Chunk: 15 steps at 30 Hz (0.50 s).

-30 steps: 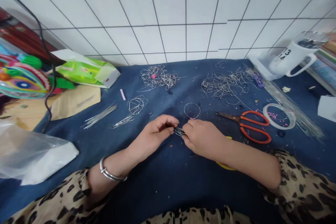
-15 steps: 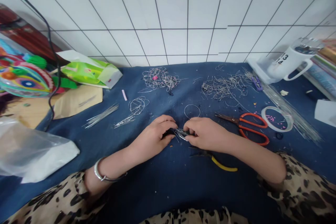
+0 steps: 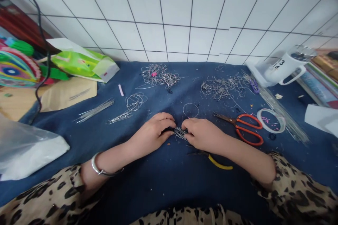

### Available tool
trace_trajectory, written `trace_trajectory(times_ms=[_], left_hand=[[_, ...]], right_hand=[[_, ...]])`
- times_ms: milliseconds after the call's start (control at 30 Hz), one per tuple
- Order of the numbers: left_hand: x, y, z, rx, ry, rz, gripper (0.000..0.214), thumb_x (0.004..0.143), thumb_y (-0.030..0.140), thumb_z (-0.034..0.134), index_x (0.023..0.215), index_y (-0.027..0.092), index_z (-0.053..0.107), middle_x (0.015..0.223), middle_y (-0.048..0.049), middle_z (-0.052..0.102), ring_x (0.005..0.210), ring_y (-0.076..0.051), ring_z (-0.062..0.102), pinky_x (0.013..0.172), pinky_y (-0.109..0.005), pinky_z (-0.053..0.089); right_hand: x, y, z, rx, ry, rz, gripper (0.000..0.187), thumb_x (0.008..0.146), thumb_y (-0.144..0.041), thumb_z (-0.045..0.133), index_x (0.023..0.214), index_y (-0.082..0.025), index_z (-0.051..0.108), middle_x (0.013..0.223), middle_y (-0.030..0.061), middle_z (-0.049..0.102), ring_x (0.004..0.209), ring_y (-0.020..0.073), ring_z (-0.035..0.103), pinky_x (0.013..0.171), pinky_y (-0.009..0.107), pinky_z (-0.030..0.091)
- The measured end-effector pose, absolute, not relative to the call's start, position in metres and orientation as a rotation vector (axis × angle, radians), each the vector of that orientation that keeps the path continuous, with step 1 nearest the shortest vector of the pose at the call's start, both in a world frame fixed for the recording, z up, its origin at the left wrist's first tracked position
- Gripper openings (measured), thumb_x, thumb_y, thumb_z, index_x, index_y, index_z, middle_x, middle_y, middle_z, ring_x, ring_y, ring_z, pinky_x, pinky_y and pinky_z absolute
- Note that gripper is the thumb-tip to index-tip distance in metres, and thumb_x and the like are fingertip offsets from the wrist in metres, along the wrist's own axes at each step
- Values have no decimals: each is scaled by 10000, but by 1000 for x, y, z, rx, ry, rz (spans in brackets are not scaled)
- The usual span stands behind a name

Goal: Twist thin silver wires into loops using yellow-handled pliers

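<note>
Both hands meet at the middle of the blue cloth [image 3: 163, 179]. My left hand [image 3: 154, 133] and my right hand [image 3: 202, 134] each pinch one end of a small bundle of thin silver wire loops [image 3: 180, 132] held between them, just above the cloth. Fingers of both hands are curled closed on it. A single wire ring [image 3: 190, 110] lies just beyond the hands. Yellow-handled pliers [image 3: 218, 163] lie under my right wrist, partly hidden.
Orange-handled scissors [image 3: 244, 128] and a tape roll [image 3: 271, 120] lie to the right. Tangled wire piles [image 3: 160, 75] [image 3: 224, 86] sit near the tiled wall, straight wire bundles [image 3: 95, 110] to the left. A white mug [image 3: 283, 66] stands at far right, a green packet [image 3: 81, 64] and a plastic bag [image 3: 26, 147] at left.
The hands stay together on the wire bundle, with small finger shifts. My right forearm has lifted off the pliers, which now show. The view has tilted slightly.
</note>
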<state>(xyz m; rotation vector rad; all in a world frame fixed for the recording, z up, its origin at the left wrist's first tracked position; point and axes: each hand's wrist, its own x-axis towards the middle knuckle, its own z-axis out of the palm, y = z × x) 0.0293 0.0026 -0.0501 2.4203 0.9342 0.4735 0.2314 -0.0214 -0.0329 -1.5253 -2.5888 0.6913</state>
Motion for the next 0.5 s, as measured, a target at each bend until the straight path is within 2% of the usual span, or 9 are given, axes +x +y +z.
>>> trace_trajectory(times_ms=[167,367,500], left_hand=[[29,4,-51,2425,893,506,189,812,136,495,958,190,600,1039,-70,548,1003,-196,504,899,-362,425],[30,4,-50,2411,885,505,169,823,139,480,920,184,610,1024,-68,548,990,-189,505,890,-350,426],[29,3,-49,2413,871,500,162,831,142,470,906,181,608,1020,-63,545,984,-181,504,891,-340,421]], right_hand=[[231,-21,-29,-1561,-2532,736,94,749,-220,511,839,-198,529,747,-5,569,666,108,507,586,210,316],[230,-21,-32,-1552,-2506,770,21,736,-211,519,737,-197,535,715,-16,561,662,102,499,598,209,309],[231,-20,-33,-1537,-2491,759,60,735,-224,535,789,-200,526,726,-16,554,665,103,493,595,207,309]])
